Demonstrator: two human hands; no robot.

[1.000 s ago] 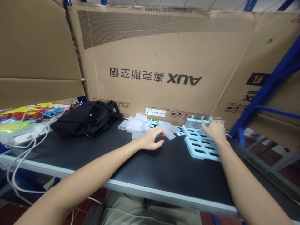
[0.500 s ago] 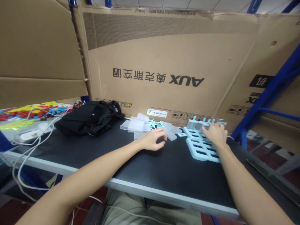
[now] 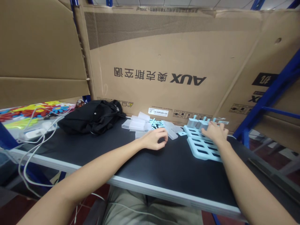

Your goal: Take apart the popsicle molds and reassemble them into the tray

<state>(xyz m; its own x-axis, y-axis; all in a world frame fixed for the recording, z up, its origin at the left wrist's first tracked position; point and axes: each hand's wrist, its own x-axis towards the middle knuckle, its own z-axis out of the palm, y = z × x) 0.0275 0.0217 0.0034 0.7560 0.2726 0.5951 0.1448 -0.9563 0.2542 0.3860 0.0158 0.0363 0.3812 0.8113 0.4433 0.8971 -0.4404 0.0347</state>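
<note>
A black fabric bag (image 3: 91, 118) lies on the black tabletop (image 3: 168, 168). Right of it, translucent rectangular plastic moulds (image 3: 137, 125) form a loose pile. The left hand (image 3: 156, 139) is in front, thumb and curled fingers apart, holding nothing visible. Thin light-blue plastic sticks (image 3: 157, 124) lie behind it. Upright moulds with light-blue handles (image 3: 192, 122) stand at the rear of the light-blue plastic frame with rectangular openings (image 3: 199, 149). The right hand (image 3: 216, 132) is bent over this rear section; its grip is hidden and cannot be determined.

The right hand (image 3: 216, 132) hides part of the light-blue rack (image 3: 202, 155)
</note>
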